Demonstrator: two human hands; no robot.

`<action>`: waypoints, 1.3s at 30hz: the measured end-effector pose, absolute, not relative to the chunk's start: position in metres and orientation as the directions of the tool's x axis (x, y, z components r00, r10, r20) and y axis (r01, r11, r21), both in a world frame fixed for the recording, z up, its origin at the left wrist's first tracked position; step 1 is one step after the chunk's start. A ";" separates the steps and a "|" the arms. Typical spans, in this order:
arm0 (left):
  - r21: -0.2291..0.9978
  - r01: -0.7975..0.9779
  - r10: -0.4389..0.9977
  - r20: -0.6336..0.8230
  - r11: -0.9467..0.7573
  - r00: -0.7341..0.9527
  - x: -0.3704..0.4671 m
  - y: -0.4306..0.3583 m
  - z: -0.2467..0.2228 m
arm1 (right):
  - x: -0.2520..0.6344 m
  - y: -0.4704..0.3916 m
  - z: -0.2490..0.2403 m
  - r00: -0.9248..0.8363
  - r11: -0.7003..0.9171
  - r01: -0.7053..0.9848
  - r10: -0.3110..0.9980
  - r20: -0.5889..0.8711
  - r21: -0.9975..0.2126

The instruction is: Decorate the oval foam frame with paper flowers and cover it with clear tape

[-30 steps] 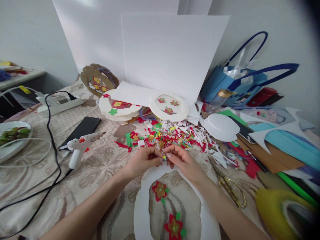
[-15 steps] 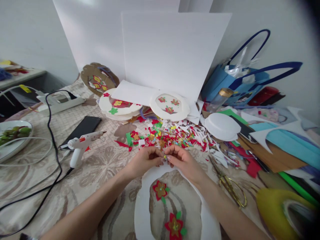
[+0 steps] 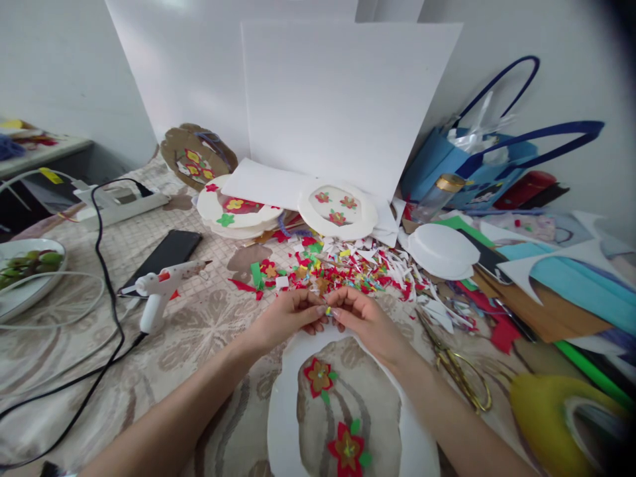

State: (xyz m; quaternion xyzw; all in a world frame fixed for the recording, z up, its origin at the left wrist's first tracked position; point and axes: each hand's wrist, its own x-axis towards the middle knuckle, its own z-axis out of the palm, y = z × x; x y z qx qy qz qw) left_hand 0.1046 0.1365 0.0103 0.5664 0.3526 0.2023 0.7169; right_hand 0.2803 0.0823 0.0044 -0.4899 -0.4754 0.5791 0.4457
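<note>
My left hand [image 3: 293,315] and my right hand [image 3: 358,317] meet fingertip to fingertip at the top edge of a white scalloped frame [image 3: 284,411]. Between their pinched fingers shows a tiny yellow paper piece [image 3: 328,311], mostly covered by the fingertips. Both hands are closed on it. The frame lies on the tablecloth with a see-through middle. On that middle sit a red and gold paper flower [image 3: 318,377] with green leaves and a larger paper flower [image 3: 347,450] lower down.
Paper scraps [image 3: 342,268] spread beyond my hands. A white glue gun [image 3: 159,291] and a black phone [image 3: 161,262] lie to the left. Gold scissors [image 3: 454,364] and yellow tape [image 3: 551,417] are on the right. Decorated white frames [image 3: 338,228] and a blue bag [image 3: 447,159] stand behind.
Hardly anything differs. My fingertips have shifted slightly around the small yellow piece, and the frame stays in place.
</note>
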 end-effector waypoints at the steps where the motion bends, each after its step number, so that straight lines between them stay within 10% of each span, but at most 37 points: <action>1: 0.951 0.114 0.677 -0.287 0.289 0.678 0.105 0.137 0.011 | 0.280 0.082 0.004 -0.125 -0.150 -0.045 0.982 -0.143 -0.988; 39: 0.972 0.131 0.714 -0.233 0.196 0.661 0.106 0.136 0.010 | 0.282 0.081 0.002 -0.130 -0.071 0.087 0.988 -0.082 -0.994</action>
